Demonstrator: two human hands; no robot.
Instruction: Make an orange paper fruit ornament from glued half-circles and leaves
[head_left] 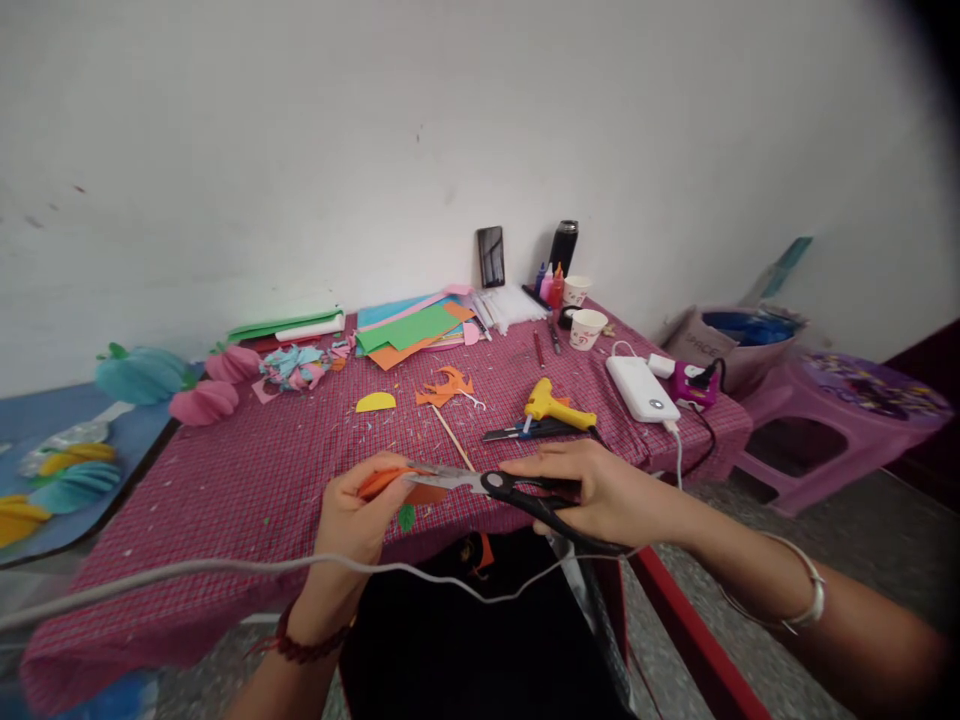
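Note:
My left hand (358,512) pinches a piece of orange paper (426,494) above the front edge of the table. Black-handled scissors (517,490) are gripped in my right hand (581,490), fingers through the handles. Their blades point left and lie at the orange paper, close to my left fingertips; whether they are cutting cannot be made out. Just below the paper sits a small green leaf shape (406,517). A thin wooden stick (453,438) lies behind the blades. Orange paper scraps (445,387) and a yellow half-circle (376,402) rest farther back.
A yellow glue gun (556,405) and a box cutter (532,431) lie right of centre. Coloured sheets (409,335) are stacked at the back. Paper cups (587,328) and a white power bank (642,388) stand right. Paper pumpkins (204,402) sit left. A white cable (247,566) crosses in front.

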